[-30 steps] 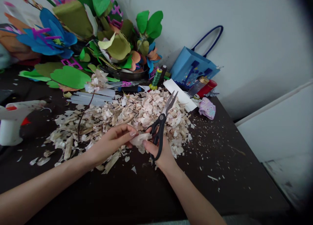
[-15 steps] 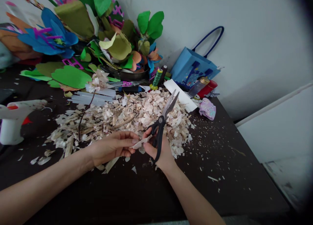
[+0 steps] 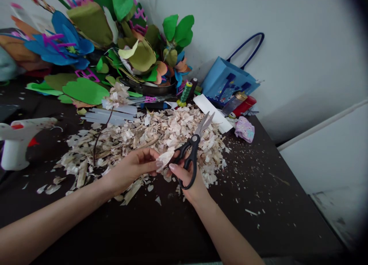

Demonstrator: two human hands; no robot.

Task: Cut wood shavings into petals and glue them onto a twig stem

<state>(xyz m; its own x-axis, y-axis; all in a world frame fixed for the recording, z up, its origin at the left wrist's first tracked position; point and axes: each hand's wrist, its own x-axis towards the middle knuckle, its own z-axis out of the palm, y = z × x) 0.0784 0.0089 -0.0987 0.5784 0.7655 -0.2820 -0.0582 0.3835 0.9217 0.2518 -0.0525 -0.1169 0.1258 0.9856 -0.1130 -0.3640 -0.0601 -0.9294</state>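
Between the thumb and fingers of my left hand (image 3: 138, 163) is a thin, pale petal-like piece (image 3: 165, 160), its broad face turned up. My right hand (image 3: 189, 176) has its thumb and fingers around the handles of black-handled scissors (image 3: 194, 138). The blades point up and away from me, parted a little at the tips and apart from the pale piece. Both hands are close together over the near edge of a heap of dry, pale flakes (image 3: 172, 129). Some right-hand fingers are hidden behind the handles.
A white glue gun (image 3: 17, 146) is at the left, near a twig with a pale flower (image 3: 116, 96). Large paper flowers (image 3: 140, 56), translucent glue sticks (image 3: 112, 115), green thread (image 3: 185, 92) and a blue bag (image 3: 227, 79) line the back. Scraps dot the dark table (image 3: 273, 211).
The pale piece has turned to show its broad face. The scissors have shifted slightly right and down, and my right thumb now lies more across the handles.
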